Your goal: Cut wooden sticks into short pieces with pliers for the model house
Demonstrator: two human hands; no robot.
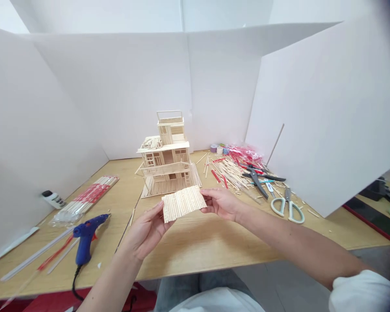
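Observation:
A small panel of pale sticks laid side by side (184, 203) is held up above the table, slightly tilted. My left hand (150, 229) pinches its left end, and my right hand (220, 203) grips its right end between thumb and fingers. Just behind the panel stands a multi-storey house model made of sticks (167, 156), resting on a stick base (195, 175). Neither hand touches the model.
On the left lie a blue glue gun (86, 238), bagged sticks (91, 195) and a white bottle (53, 199). Loose sticks (229, 171), black-handled cutters (258, 183) and white-handled scissors (287, 206) cover the right. White boards (143, 86) enclose the wooden table (195, 251).

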